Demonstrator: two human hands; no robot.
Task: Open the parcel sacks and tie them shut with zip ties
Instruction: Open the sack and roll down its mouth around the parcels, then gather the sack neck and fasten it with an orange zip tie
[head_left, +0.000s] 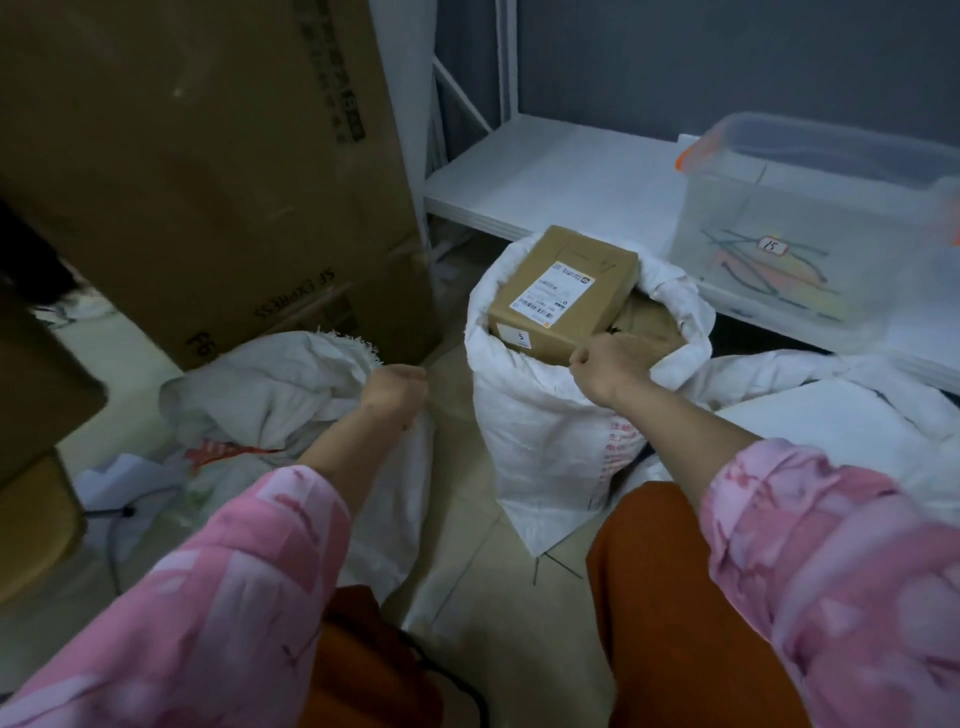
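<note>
Head view, from the left: a tall brown cardboard carton (208, 171) stands on the floor, and a crumpled, slack white woven sack (270, 400) with a frayed rim lies before it. The left hand (395, 392) grips that sack's cloth, fingers curled into it. Further right stands a second white sack (540, 431), upright and full, its mouth rolled open around a brown parcel (563, 293) bearing a shipping label, with red print low on its side. The right hand (610, 364) pinches the near rim of this sack, fingers curled over the cloth. Behind, a clear plastic bin (810, 228) holding thin strips sits on a white shelf (550, 176).
</note>
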